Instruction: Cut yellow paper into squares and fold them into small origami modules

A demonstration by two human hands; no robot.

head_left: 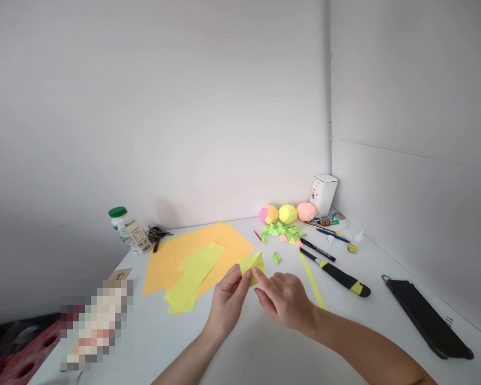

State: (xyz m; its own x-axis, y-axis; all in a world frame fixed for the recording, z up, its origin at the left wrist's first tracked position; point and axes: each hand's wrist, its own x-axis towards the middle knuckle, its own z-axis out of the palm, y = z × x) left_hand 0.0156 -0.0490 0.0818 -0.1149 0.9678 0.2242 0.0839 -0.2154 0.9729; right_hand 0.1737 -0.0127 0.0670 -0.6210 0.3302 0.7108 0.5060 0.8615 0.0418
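Observation:
My left hand (228, 299) and my right hand (284, 299) meet above the white table (264, 342), both pinching a small folded piece of yellow paper (253, 264). The left thumb and fingers grip its lower left edge. The right fingertips press on its lower right edge. Just beyond it lies a small green folded piece (276, 258). A long yellow paper strip (311, 280) lies to the right of my right hand.
Orange sheet (176, 256) with yellow sheets (194, 275) on it lies left. A utility knife (339, 275), pens (318, 249), green folded bits (282, 231), three paper balls (287, 213), a white box (324, 193), a phone (427, 318), bottle (128, 230) and keys (156, 234) surround.

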